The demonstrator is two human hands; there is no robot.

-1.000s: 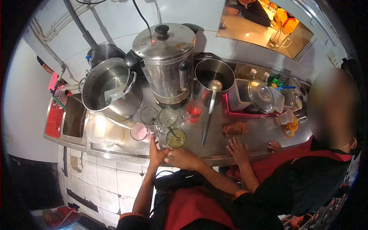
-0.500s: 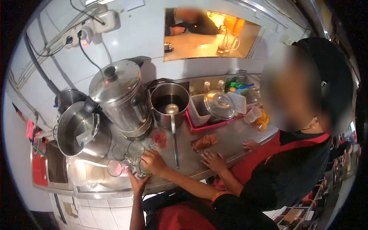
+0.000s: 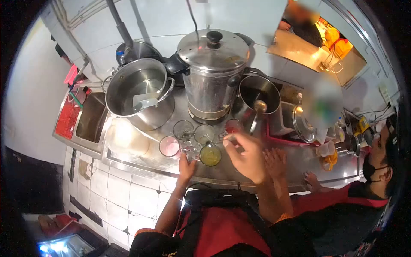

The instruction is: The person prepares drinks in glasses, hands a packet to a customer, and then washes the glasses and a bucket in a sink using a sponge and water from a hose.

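Several glass mugs stand in a cluster on the steel counter. Nearest me is a glass mug of yellow-green liquid (image 3: pixel 210 155); my left hand (image 3: pixel 186 169) has its fingers closed at the handle on its left side. A mug with pink contents (image 3: pixel 169 146) stands just left of that hand. Two clear glass mugs, one at the back left (image 3: pixel 183 129) and one in the middle (image 3: pixel 205 135), are behind. My right hand (image 3: pixel 246 156) is raised to the right of the yellow-green mug, thumb and fingers pinched; whatever is in them cannot be made out. It partly covers a red-tinted mug (image 3: pixel 233 127).
Behind the mugs stand a large steel pot (image 3: pixel 137 92), a tall lidded urn (image 3: pixel 212 85) and a dark-filled pot with a ladle (image 3: pixel 260 105). A co-worker's hand (image 3: pixel 276 162) rests beside my right wrist. Containers sit in a pink tray (image 3: pixel 282 141); a sink (image 3: pixel 92 118) is at left.
The view has swung left, so everything appears farther right. My right hand has drawn back from the mugs to the right and lifted. My left hand stays at the yellow-green mug.
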